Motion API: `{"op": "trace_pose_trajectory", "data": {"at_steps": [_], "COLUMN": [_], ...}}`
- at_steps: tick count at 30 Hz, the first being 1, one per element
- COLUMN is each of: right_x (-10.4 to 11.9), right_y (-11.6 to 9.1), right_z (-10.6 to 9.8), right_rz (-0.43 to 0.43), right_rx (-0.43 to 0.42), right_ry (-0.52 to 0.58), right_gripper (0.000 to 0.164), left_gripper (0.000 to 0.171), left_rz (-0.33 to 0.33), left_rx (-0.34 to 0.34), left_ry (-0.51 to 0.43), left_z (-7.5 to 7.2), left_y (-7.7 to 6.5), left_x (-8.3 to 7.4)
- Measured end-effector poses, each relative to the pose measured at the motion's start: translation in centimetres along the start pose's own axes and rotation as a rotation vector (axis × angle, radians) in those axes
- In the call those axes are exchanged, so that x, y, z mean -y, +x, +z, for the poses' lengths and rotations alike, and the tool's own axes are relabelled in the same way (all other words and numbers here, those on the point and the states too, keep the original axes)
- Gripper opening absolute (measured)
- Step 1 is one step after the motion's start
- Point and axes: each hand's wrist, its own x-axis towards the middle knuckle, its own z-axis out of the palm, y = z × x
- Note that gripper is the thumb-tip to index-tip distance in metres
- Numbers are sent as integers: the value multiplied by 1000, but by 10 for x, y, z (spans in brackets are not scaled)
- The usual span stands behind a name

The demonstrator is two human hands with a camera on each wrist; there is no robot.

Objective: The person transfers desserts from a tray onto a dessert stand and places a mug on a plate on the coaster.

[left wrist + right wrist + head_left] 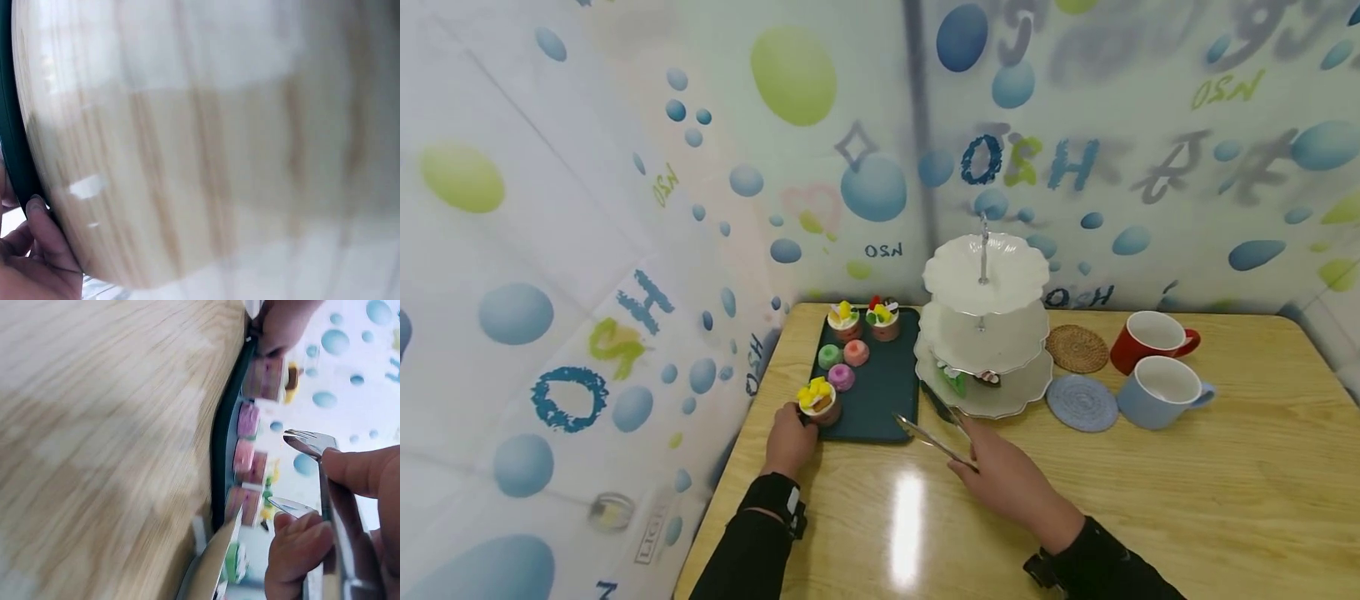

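At the front left corner of the dark green tray (880,404), my left hand (790,443) pinches the rim. Close beside its fingers stands a cupcake with yellow topping (817,402). My right hand (1009,477) grips metal tongs (340,531), with one fork-shaped tip in the right wrist view; the tips point left over the tray's front right part, holding nothing. Small green (830,357), pink (856,352) and purple (841,377) ring-shaped cakes sit on the tray's left half. Two more topped cupcakes (846,323) stand along its back edge.
A white three-tier stand (955,275) rises right of the tray, with a green-and-white piece (953,380) and a brown one (988,379) on its bottom tier. Farther right are a brown coaster (1077,348), a blue coaster (1082,403), a red mug (1131,343) and a blue mug (1153,404).
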Motion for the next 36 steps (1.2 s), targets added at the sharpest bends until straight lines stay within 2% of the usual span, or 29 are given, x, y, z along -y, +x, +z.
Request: {"op": "trace_pose_trajectory", "data": {"at_steps": [6, 13, 19, 26, 36], "right_x": [26, 42, 45, 57, 79], "right_y": [30, 64, 85, 103, 132], "right_z": [23, 46, 52, 56, 71], "right_rz": [-96, -148, -154, -163, -185], "right_rx": [71, 142, 161, 192, 197], "right_ry": [-59, -111, -158, -156, -194], "right_gripper": [73, 75, 74, 75, 75], "left_gripper": [46, 46, 48, 47, 51], "left_rz": [-6, 9, 39, 48, 48], "left_rx": [18, 0, -1, -11, -4], "left_ry": [0, -8, -1, 16, 58], "left_z": [1, -2, 1, 4, -2], "left_y": [1, -3, -4, -1, 3], "left_x": [4, 5, 4, 3, 5]}}
